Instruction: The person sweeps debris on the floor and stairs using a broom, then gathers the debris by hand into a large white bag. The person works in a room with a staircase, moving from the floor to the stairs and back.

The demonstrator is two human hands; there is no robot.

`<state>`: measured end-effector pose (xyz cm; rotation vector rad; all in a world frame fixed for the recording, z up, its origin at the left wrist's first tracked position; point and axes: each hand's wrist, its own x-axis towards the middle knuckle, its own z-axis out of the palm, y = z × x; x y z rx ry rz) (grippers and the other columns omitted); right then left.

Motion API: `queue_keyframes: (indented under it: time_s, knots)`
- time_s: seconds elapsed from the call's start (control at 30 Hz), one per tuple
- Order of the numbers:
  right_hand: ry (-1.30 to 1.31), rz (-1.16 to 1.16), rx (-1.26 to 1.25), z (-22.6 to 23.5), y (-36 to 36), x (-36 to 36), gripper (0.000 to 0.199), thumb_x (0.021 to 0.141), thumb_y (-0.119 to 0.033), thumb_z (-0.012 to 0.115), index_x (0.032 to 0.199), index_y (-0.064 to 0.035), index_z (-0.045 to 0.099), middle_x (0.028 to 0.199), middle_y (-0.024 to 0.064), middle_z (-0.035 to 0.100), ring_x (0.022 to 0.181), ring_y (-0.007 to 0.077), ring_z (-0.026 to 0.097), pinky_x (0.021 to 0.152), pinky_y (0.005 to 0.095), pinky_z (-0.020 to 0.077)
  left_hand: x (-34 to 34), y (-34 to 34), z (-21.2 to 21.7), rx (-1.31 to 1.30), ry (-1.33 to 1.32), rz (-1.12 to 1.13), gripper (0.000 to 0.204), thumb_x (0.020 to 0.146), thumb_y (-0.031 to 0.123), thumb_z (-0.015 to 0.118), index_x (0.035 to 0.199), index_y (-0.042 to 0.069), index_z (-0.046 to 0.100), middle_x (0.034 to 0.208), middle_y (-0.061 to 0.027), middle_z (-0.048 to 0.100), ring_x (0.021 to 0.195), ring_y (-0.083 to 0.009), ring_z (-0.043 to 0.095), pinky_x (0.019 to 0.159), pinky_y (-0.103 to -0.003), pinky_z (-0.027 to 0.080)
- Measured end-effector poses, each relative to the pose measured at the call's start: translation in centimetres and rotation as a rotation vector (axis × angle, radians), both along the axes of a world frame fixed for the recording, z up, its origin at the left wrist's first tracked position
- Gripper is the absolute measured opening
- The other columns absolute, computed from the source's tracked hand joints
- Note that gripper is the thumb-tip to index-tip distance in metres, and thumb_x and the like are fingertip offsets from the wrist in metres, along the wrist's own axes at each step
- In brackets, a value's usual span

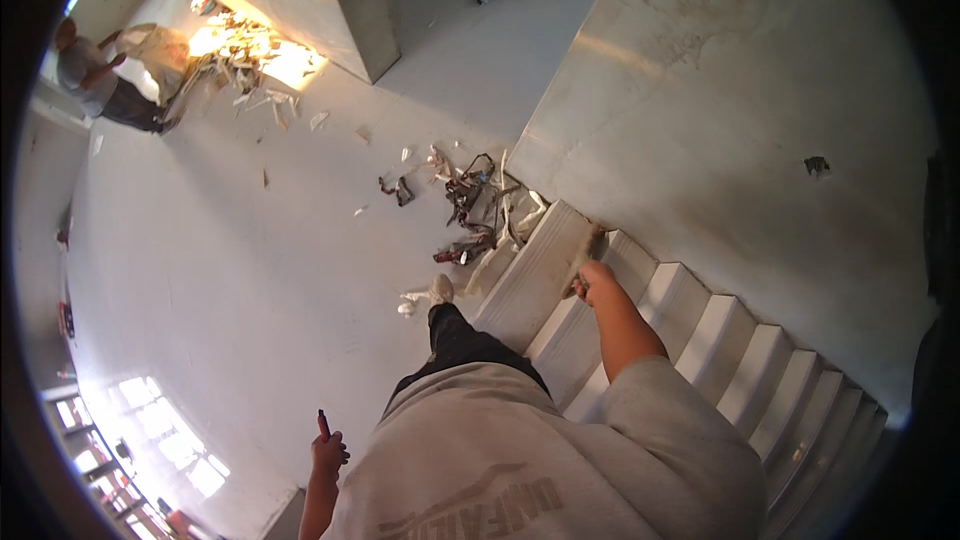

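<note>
My right hand [598, 283], reaching out over the top of the stairs, is closed on a small hand brush [592, 246]. The brush's brown bristles point at the wall beside the upper steps [556, 258]. Out to my left, my left hand [328, 451] is closed around a short, dark reddish stick-like thing [323, 425] that stands up out of the fist; its kind is too small to make out. A heap of brown and white scraps [468, 202] lies on the floor by the corner of the wall, just ahead of the steps and my shoe [441, 290].
White steps [724, 340] run along the wall [740, 130] on the right. Far left, a person [100, 80] holds a large pale sack [155, 52] beside a sunlit debris heap [245, 45]. A square pillar [350, 0] stands behind it. Sunlit windows [110, 485] line the lower left.
</note>
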<state>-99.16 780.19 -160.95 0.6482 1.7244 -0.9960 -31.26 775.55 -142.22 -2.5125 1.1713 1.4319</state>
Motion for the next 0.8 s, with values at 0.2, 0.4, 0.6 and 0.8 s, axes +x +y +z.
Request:
queue_keyframes:
  time_s: [0.2, 0.4, 0.6, 0.8]
  knots:
    - [0.092, 0.372, -0.038, 2.1, -4.8, 6.3, 0.010, 0.090, -0.011, 0.052, 0.094, -0.0026, 0.053, 0.063, 0.0110, 0.055, 0.042, 0.0188, 0.048, 0.034, 0.0318, 0.0337, 1.4, -11.4, -4.7, -0.073, -0.162, -0.197, 0.024, 0.084, 0.022, 0.064, 0.078, 0.000, 0.056, 0.066, -0.0100, 0.061, 0.054, -0.0173, 0.057, 0.049, -0.034, 0.046]
    - [0.098, 0.229, -0.013, 7.2, 1.8, 8.5, 0.014, 0.087, -0.010, 0.054, 0.099, -0.0012, 0.055, 0.061, 0.0136, 0.056, 0.040, 0.0206, 0.048, 0.035, 0.0348, 0.0315, -1.5, -22.6, -3.8, -0.116, 0.019, -0.099, 0.023, 0.089, 0.024, 0.062, 0.085, 0.001, 0.056, 0.065, -0.0069, 0.058, 0.049, -0.0188, 0.058, 0.043, -0.033, 0.047]
    - [0.117, 0.177, 0.031, 1.6, -5.6, 15.4, 0.014, 0.088, -0.010, 0.051, 0.099, -0.0024, 0.054, 0.062, 0.0123, 0.055, 0.044, 0.0210, 0.052, 0.035, 0.0354, 0.0354, -6.0, -33.5, -1.2, -0.214, 0.148, -0.238, 0.024, 0.089, 0.025, 0.063, 0.084, 0.003, 0.056, 0.067, -0.0059, 0.058, 0.049, -0.0163, 0.057, 0.043, -0.031, 0.045]
    - [0.064, 0.109, -0.180, 8.0, -14.8, 23.6, 0.013, 0.088, -0.010, 0.054, 0.101, -0.0078, 0.055, 0.063, 0.0091, 0.053, 0.044, 0.0182, 0.049, 0.036, 0.0322, 0.0328, -1.8, -39.7, -2.9, -0.134, 0.143, -0.320, 0.021, 0.092, 0.024, 0.063, 0.088, 0.004, 0.058, 0.070, -0.0049, 0.059, 0.051, -0.0150, 0.058, 0.044, -0.029, 0.046]
